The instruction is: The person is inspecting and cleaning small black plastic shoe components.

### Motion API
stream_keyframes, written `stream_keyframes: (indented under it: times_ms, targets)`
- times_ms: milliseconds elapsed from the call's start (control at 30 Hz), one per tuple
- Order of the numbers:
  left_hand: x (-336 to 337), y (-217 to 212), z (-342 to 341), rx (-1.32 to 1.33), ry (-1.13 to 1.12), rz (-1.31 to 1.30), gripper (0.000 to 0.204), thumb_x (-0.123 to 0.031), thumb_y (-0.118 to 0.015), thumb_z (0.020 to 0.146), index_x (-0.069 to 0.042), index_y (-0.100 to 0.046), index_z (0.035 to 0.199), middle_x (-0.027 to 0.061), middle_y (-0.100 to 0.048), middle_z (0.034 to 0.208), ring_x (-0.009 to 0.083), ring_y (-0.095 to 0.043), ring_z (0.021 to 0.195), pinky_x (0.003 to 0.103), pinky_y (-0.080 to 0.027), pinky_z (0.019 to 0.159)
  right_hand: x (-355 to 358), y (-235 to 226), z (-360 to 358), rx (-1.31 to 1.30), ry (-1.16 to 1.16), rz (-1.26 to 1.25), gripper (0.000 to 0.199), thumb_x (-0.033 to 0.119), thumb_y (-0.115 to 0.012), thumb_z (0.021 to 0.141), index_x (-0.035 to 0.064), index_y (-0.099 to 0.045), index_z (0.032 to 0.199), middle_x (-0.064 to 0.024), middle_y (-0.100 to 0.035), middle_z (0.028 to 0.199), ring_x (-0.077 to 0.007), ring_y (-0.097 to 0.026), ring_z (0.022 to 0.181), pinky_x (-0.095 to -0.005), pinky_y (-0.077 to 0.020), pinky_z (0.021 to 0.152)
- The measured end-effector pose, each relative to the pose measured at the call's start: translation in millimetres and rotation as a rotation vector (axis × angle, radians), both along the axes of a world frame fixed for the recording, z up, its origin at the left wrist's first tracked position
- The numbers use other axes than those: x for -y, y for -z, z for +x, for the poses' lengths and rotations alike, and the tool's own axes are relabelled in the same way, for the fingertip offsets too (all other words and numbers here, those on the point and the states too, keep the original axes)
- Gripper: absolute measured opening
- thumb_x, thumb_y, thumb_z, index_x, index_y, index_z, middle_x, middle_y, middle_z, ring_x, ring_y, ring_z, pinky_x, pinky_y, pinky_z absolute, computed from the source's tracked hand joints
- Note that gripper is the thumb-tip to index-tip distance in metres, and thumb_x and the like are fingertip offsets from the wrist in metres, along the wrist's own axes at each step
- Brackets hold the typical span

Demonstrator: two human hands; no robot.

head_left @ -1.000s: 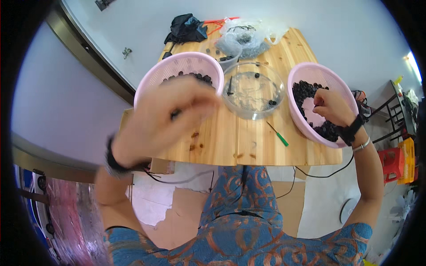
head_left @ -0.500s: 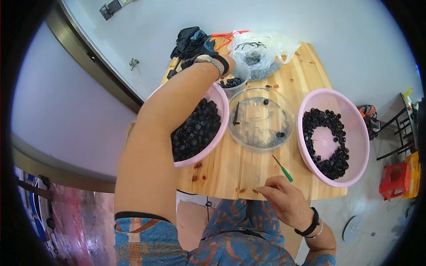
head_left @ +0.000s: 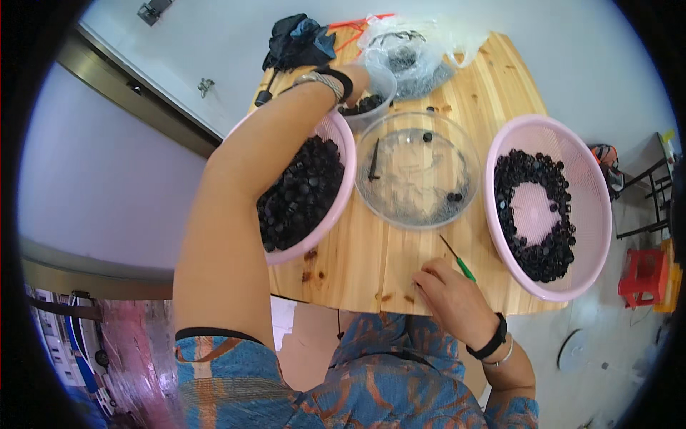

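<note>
L hand (head_left: 355, 75) is stretched far across the wooden table (head_left: 400, 261), over the small clear tub (head_left: 375, 96) at the far side. Tub holds small black parts. The hand sits right at the tub's near-left rim, fingers dipping toward the contents, but the wrist w/ its beaded bracelet and black band hides most of them, so can't tell if fingers are spread, curled or pinching anything. L forearm crosses over the left pink basket (head_left: 336, 193), which is piled w/ black caps.

R hand (head_left: 450, 297) rests on the table near the front edge, palm down, fingers loosely curled and close together, not clamped on anything visible. Green-handled tool (head_left: 457, 259) lies on the wood just beyond the R fingertips, its green end about touching or right beside them; thin dark tip points away toward the clear round bowl (head_left: 418, 175). Can't tell if a finger actually contacts it.

Clear bowl is mid-table between the two baskets, nearly bare inside: a few black bits and a dark stick-like piece. Right pink basket (head_left: 572, 157) has black caps ringed round a bare centre. Behind the tub: crumpled clear plastic bag (head_left: 421, 50) w/ dark parts, and a black bundle (head_left: 296, 39) at the table's far-left corner. Red stool (head_left: 643, 275) on the floor off to the right.
</note>
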State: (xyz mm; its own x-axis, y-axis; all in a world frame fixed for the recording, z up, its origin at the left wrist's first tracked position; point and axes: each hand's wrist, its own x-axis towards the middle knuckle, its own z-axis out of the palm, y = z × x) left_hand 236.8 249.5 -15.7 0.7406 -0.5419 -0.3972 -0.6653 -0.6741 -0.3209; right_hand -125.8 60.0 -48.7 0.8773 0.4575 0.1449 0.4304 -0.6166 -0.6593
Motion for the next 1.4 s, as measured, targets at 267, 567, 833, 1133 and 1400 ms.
stream_keyframes:
  times_ms: [267,567,833,1133,1400]
  targets:
    - [-19,-44,-27,-0.252,-0.260,-0.834,0.018,-0.010,-0.065,0.073,0.001,-0.062,0.087,0.0068,-0.064,0.073,0.0106,-0.061,0.062,0.021,-0.050,0.056,-2,3,11,0.109,-0.026,-0.208,0.015,0.002,-0.053,0.072,0.0029,-0.055,0.086,-0.0106,-0.051,0.084,-0.0278,-0.056,0.079,-0.0344,-0.0480,0.064]
    - [-26,-60,-85,-0.807,-0.503,-1.420,0.026,-0.002,-0.051,0.087,0.006,-0.053,0.112,0.0115,-0.059,0.099,0.0127,-0.060,0.087,0.020,-0.051,0.080,-5,8,10,0.078,-0.157,-0.090,0.023,0.001,-0.055,0.071,0.0025,-0.057,0.094,-0.0099,-0.054,0.095,-0.0273,-0.057,0.084,-0.0341,-0.0491,0.068]
    - [-34,-95,-164,-0.928,-0.421,-1.704,0.028,-0.010,-0.049,0.090,0.004,-0.050,0.114,0.0102,-0.061,0.097,0.0100,-0.060,0.080,0.020,-0.053,0.072,-9,-10,7,0.276,-0.002,-0.258,0.019,0.001,-0.052,0.071,0.0045,-0.054,0.090,-0.0115,-0.050,0.089,-0.0296,-0.058,0.074,-0.0368,-0.0481,0.059]
    - [-45,-43,-353,-1.370,-0.686,-1.906,0.020,-0.005,-0.056,0.081,-0.002,-0.052,0.100,0.0118,-0.059,0.093,0.0126,-0.059,0.068,0.022,-0.049,0.058,-33,-49,109,0.388,0.109,-0.509,0.011,0.008,-0.057,0.074,0.0043,-0.060,0.084,-0.0132,-0.058,0.080,-0.0314,-0.058,0.074,-0.0420,-0.0467,0.062]
    - [-49,37,-411,-1.506,-0.990,-2.126,0.017,-0.006,-0.056,0.084,-0.002,-0.054,0.100,0.0083,-0.058,0.088,0.0107,-0.054,0.071,0.021,-0.045,0.064,-67,-31,133,0.133,-0.001,-0.740,0.017,0.003,-0.056,0.070,0.0011,-0.065,0.083,-0.0202,-0.063,0.085,-0.0328,-0.063,0.080,-0.0400,-0.0504,0.068]
